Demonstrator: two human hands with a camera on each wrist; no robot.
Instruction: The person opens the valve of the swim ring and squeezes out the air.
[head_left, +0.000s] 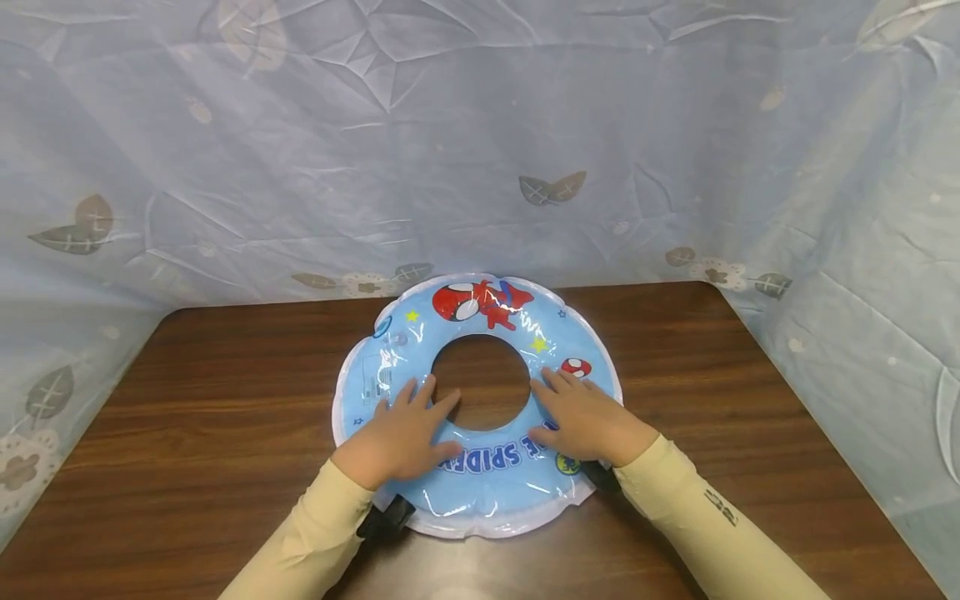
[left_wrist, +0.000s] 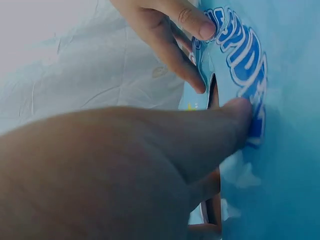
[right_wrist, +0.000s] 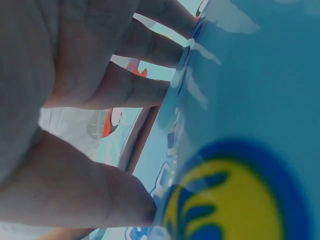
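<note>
A light blue inflatable swim ring (head_left: 480, 496) lies flat on the wooden table, with a red cartoon figure, stars and blue lettering printed on it. On its left front part rests my left hand (head_left: 407, 435), fingers spread and thumb out towards the lettering. My right hand (head_left: 585, 417) lies on the right front part, fingers extended to the inner edge. In the left wrist view, the left thumb (left_wrist: 220, 130) touches the printed letters. The right wrist view has the right hand (right_wrist: 85, 100) against the ring's surface beside a yellow and blue round print (right_wrist: 235, 200).
A dark brown wooden table (head_left: 225, 400) carries the ring. Behind it and at both sides hangs a pale grey-blue cloth (head_left: 465, 150) with leaf prints, close to the table's back edge. Dark straps or devices (head_left: 386, 517) sit at the wrists.
</note>
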